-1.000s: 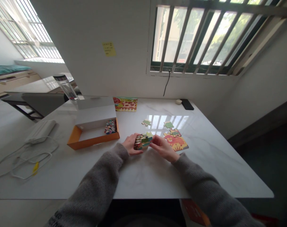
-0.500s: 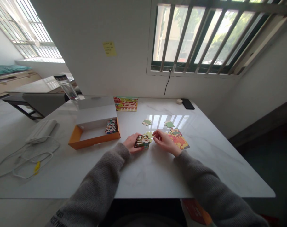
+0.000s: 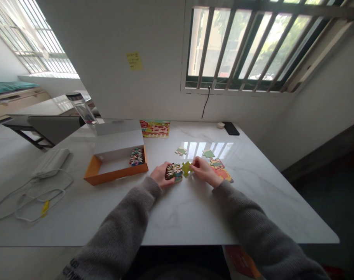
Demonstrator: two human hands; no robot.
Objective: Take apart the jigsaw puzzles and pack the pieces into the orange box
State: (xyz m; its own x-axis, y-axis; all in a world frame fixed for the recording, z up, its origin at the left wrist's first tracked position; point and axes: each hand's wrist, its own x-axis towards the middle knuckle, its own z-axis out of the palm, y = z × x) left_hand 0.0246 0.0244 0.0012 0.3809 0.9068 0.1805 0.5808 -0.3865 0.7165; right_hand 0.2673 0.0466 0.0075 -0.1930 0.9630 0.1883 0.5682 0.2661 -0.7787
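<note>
A thick stack of puzzle pieces (image 3: 173, 171) is gripped in my left hand (image 3: 161, 175), just above the table. Between the closed fingertips of my right hand (image 3: 202, 170) is a yellow-green puzzle piece (image 3: 186, 168), at the right side of the stack. Beside my right hand lies a joined red and yellow puzzle section (image 3: 223, 174), partly hidden by the hand. A patterned piece (image 3: 217, 163) sits at its upper edge. Two loose greenish pieces lie farther back, a left piece (image 3: 180, 151) and a right piece (image 3: 208, 153).
An open orange box (image 3: 115, 172) at the left holds more stacked pieces (image 3: 136, 156). Behind it a picture card (image 3: 155, 128) lies near the wall. A black phone (image 3: 231, 128) and a small white object (image 3: 220, 125) are at the back right. White cables (image 3: 60, 190) lie far left.
The yellow-green piece beside the stack is now pinched in my right hand and turned at an angle. My left hand has shifted slightly left with the stack.
</note>
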